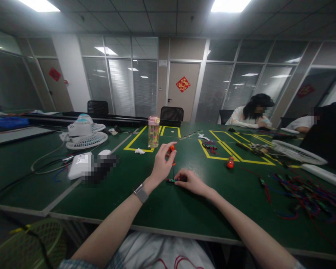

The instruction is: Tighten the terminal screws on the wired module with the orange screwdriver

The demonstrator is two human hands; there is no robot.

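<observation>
My left hand (162, 161), with a grey-banded watch on the wrist, is closed around the orange and black handle of a screwdriver (172, 149). The screwdriver stands upright, its thin shaft pointing down at a small green circuit board (170, 181) on the green table (106, 201). Whether the tip touches the board is too small to tell. Low beside it, my right hand (189, 181) pinches the right end of the board, fingers curled.
A pink-lidded bottle (154, 132) stands beyond my hands. White fans (85, 134) and a white box (80, 165) are at left. A red object (230, 162), wired boards (305, 194) and another bundle (210, 146) lie at right. Two people sit at the far right.
</observation>
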